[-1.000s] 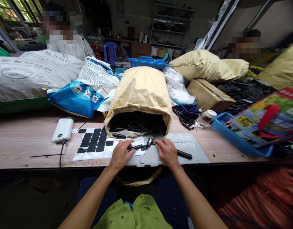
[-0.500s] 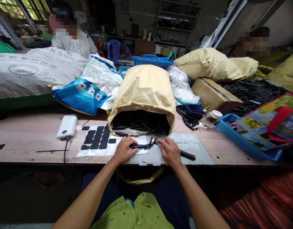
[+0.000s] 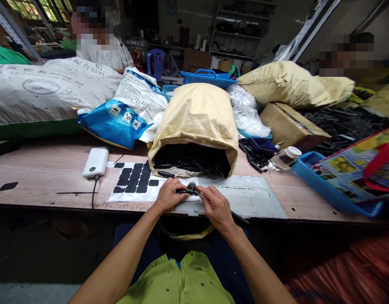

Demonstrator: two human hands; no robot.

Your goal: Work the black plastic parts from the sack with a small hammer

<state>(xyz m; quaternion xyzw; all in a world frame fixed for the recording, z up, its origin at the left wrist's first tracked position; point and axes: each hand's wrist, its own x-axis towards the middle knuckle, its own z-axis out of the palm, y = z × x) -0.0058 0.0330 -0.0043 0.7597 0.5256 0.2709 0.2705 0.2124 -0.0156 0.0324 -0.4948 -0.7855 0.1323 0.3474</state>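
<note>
My right hand (image 3: 217, 207) is closed around a small hammer, whose round metal head (image 3: 191, 185) is over the tip of my left fingers. The hammer's black handle (image 3: 240, 218) sticks out below my right hand, past the table edge. Between the fingers of my left hand (image 3: 170, 195) is a slim black plastic piece (image 3: 182, 191), partly hidden by the hammer head. Both hands are above a grey board (image 3: 254, 198) at the table's front edge. Just behind them lies an open tan sack (image 3: 197, 114) with many black pieces (image 3: 194, 162) in its mouth.
A white sheet (image 3: 154, 195) with black rounded squares (image 3: 135, 177) lies left of my hands, beside a white power bank (image 3: 96, 162) on a cable. Rightward are a clear jar (image 3: 284, 158), a blue tray (image 3: 343, 200) and a cardboard box (image 3: 292, 126). Two people sit beyond the sacks.
The hammer head has moved left onto the black piece by my left fingers, and my right hand has shifted with it. The handle now slants down past the table edge. The view has shifted slightly.
</note>
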